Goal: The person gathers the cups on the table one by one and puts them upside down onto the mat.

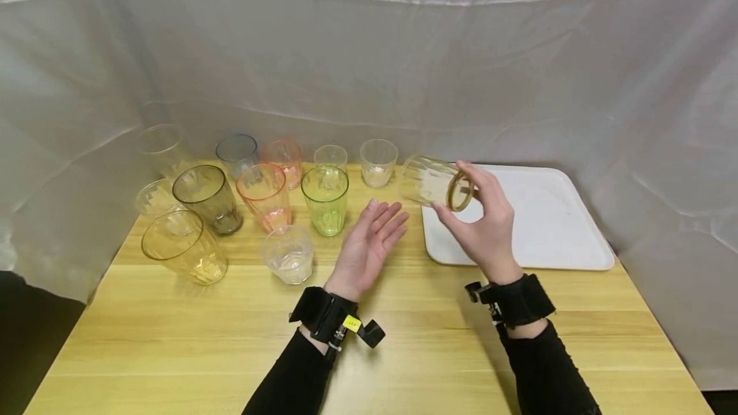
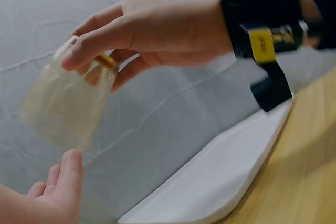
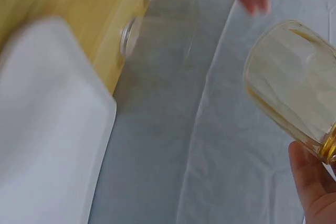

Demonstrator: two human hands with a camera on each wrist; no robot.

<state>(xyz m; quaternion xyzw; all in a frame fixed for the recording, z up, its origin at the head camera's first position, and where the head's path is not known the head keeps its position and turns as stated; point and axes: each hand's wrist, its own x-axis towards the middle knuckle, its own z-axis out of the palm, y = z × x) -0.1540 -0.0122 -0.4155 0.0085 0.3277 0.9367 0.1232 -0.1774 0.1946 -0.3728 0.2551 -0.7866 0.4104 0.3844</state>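
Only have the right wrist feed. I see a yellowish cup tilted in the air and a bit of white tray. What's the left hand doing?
Observer: The left hand is open, palm up, holding nothing, just below and left of the yellowish cup.
Operator: How is the cup held?
Observer: The right hand grips it by its base end, lying sideways, mouth pointing left, over the left edge of the white tray.
Operator: Anything on the tray?
Observer: Nothing on it that the head view shows.
Operator: Other cups?
Observer: A cluster stands on the table left of the hands, among them a green cup.
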